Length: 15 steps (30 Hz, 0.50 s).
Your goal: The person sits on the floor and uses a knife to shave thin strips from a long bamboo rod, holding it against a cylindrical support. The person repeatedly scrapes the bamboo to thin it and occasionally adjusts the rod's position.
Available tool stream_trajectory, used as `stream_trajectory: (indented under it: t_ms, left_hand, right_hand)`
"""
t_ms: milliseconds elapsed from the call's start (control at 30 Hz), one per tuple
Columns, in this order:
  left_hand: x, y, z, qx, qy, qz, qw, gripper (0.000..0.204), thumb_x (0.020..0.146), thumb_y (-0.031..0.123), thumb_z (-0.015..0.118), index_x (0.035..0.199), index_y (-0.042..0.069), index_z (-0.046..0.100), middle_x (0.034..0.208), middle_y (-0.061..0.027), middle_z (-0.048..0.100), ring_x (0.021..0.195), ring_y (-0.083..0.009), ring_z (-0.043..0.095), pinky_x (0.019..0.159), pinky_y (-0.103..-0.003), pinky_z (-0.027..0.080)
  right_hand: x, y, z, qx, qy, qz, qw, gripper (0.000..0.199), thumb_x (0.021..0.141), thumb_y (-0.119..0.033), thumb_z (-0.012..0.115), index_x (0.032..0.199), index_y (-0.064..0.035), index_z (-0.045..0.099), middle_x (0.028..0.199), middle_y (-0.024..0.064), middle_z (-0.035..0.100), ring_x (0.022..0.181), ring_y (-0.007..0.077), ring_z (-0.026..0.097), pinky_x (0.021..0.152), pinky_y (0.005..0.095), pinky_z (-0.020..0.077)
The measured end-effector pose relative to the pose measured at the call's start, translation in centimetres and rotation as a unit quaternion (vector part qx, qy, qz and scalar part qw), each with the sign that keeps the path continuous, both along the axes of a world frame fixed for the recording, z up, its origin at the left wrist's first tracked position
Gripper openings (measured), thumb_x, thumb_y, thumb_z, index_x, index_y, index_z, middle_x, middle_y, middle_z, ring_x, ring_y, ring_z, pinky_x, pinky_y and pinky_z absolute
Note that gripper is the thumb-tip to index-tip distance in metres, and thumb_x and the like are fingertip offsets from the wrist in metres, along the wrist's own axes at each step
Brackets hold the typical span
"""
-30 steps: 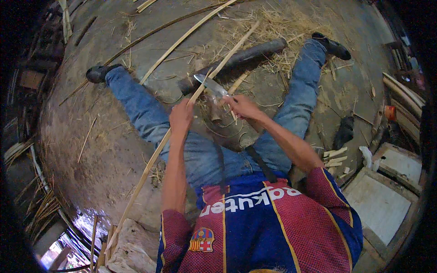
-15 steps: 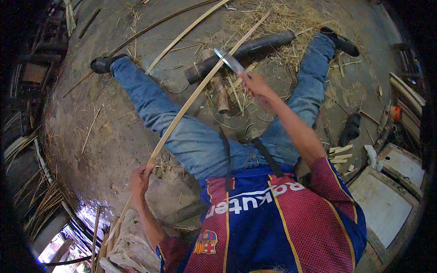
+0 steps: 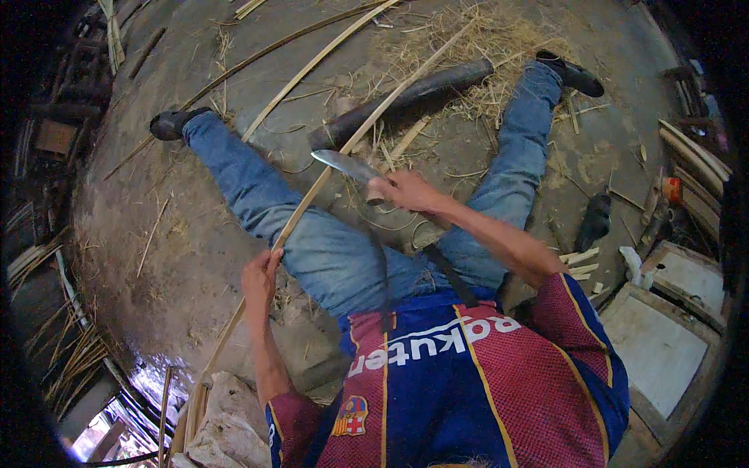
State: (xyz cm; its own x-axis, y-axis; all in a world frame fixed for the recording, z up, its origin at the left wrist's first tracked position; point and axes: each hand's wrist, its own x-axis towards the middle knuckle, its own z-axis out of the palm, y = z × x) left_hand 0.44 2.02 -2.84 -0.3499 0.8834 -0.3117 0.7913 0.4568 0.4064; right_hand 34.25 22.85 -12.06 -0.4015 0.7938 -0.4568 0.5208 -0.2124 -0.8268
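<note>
A long, pale split-wood or bamboo strip [image 3: 300,212] slants from beside my left hip over my left thigh and across a dark round log [image 3: 421,95]. My left hand [image 3: 260,274] is closed around it near the thigh. In my right hand [image 3: 409,192] is a knife [image 3: 349,165], its broad blade pointing left and lying across the strip just nearer than the log. Whether the edge bites into the strip cannot be made out. Under the log, a short wooden piece [image 3: 375,191] pokes out toward me, partly hidden by my right hand.
My legs stretch out to both sides of the log. More long strips [image 3: 308,69] lie at the far left. Fine shavings [image 3: 499,43] cover the ground beyond the log. On the right are framed panels [image 3: 663,351] and a dark shoe-like object [image 3: 595,221]; a pale sack [image 3: 226,425] is at lower left.
My right hand has drawn the knife down the strip toward me, and the blade now points more to the left. My left hand has shifted slightly right and away from me, still on the strip.
</note>
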Motion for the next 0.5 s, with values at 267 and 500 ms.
stream_trajectory:
  t_ms: [267,500]
  left_hand:
    - [0.9,-0.3,-0.6,0.065,0.014,0.010,0.998,0.040,0.095,0.041,0.062,0.081,0.004,0.063,0.065,-0.0193,0.054,0.059,-0.0360,0.050,0.058,-0.044,0.040]
    - [0.2,-0.7,-0.7,-0.016,0.016,0.005,1.000,0.041,0.095,0.043,0.062,0.090,0.003,0.068,0.074,-0.0231,0.062,0.064,-0.0406,0.057,0.062,-0.046,0.044]
  right_hand:
    - [4.7,6.6,-3.5,-0.035,0.021,-0.204,0.978,0.056,0.096,-0.056,0.054,0.092,-0.0014,0.064,0.061,0.0036,0.057,0.046,0.0151,0.053,0.044,0.0336,0.0444]
    - [4.9,4.3,-1.3,-0.023,0.046,-0.171,0.984,0.053,0.097,-0.055,0.055,0.079,-0.0052,0.056,0.057,-0.0013,0.050,0.045,0.0094,0.049,0.040,0.0285,0.0404]
